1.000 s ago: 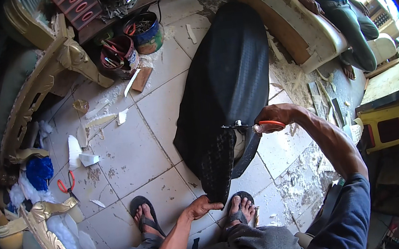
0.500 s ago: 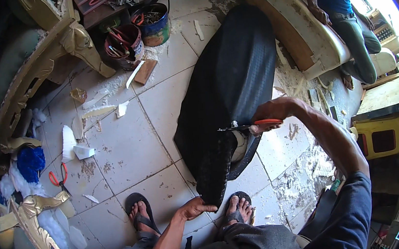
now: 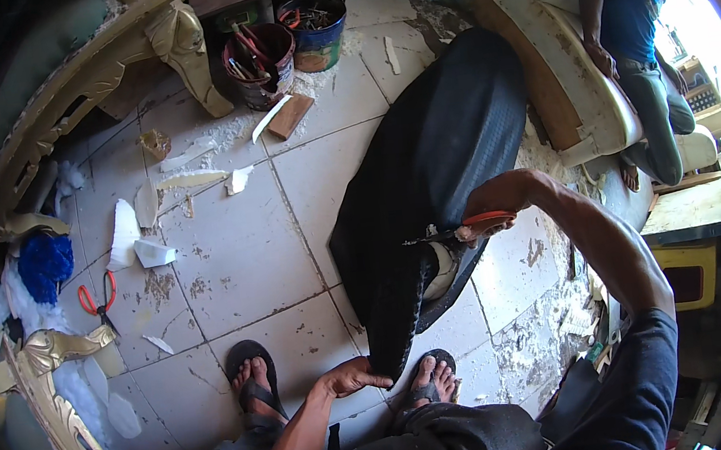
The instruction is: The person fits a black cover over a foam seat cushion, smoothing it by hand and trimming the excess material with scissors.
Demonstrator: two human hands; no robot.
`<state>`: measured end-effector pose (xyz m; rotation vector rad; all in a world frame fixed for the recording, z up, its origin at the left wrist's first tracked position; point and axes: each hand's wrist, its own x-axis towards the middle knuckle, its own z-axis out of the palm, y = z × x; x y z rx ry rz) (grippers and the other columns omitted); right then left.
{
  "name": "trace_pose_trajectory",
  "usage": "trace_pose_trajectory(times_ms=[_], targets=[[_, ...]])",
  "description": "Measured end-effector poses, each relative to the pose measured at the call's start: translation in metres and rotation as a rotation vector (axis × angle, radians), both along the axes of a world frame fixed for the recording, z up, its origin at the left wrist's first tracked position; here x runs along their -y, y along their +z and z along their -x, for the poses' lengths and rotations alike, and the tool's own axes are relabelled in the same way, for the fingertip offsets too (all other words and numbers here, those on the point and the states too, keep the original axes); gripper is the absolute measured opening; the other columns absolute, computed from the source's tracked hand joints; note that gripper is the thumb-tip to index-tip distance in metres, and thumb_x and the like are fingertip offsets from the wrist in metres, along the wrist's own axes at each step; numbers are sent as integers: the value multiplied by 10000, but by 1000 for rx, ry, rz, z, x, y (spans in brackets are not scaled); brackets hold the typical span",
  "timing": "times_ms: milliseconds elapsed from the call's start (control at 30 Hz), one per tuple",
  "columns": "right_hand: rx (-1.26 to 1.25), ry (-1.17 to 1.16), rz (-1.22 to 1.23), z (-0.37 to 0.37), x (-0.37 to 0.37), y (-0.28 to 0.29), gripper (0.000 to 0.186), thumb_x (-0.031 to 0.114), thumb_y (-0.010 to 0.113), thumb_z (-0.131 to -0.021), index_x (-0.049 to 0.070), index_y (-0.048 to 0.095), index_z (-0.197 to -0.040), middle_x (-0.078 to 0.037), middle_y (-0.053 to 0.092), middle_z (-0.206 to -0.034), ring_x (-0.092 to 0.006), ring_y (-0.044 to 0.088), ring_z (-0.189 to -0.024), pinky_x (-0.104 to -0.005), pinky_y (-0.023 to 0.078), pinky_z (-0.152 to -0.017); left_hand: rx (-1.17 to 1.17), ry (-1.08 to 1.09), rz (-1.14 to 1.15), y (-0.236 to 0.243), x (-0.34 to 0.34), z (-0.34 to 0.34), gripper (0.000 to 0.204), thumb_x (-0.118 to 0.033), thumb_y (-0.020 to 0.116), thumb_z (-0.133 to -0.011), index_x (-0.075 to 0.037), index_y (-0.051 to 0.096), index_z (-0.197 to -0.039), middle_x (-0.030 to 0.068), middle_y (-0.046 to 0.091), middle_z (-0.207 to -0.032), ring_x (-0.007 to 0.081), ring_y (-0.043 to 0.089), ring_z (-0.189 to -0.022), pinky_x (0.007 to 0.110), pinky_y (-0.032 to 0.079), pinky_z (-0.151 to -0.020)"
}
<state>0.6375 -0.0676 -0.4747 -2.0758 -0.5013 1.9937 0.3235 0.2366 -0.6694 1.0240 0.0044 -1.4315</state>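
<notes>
Black sheet at view centre, both hands engaged

Clock directions from view centre, 12 straight ahead; black sheet (image 3: 440, 140) covers a long, bulky form on the tiled floor (image 3: 243, 283), reaching from centre to 1 o'clock; surface dark, faintly textured, with soft lengthwise folds and a rounded far end; a narrow tongue of it narrows toward 6 o'clock, its right edge rough; pale material (image 3: 441, 271) shows in the opening beside this tongue.

Left hand (image 3: 353, 375) at 6 o'clock, between the sandalled feet; fingers closed on the tongue's lower tip, one digit extended toward 3 o'clock; right hand (image 3: 498, 198) at 3 o'clock, arm arched in from 4 o'clock with elbow bent, fingers curled round the handles of orange-handled scissors (image 3: 491, 216); blades point to 9 o'clock, at the top of the opening; blade gap cannot be told.

Markings: any lettering on the multicoloured bucket (image 3: 321, 54) at 12 o'clock or the dark red bucket (image 3: 266, 87) at 11 o'clock is too small to read.
</notes>
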Motion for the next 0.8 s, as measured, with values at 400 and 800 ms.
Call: trace_pose_trajectory(times_ms=[400,800], targets=[[-56,-307,-61,30,21,-2,812,812,571,-821,17,715,-902,9,545,-577,-107,540,-497,-256,433,-482,1363,234,-1699,69,-51,-98,439,-236,800,-764,1,650,-1101,141,637,-995,294,611,-954,408,481,-830],[13,-127,29,18,11,0,714,744,544,-896,57,733,-943,0,595,-645,-112,583,-560,-273,475,-532,1409,873,-787,105,125,-113,142,-40,685,-883,-41,628,-1012,103,571,-867,282,603,-796,382,504,-699]])
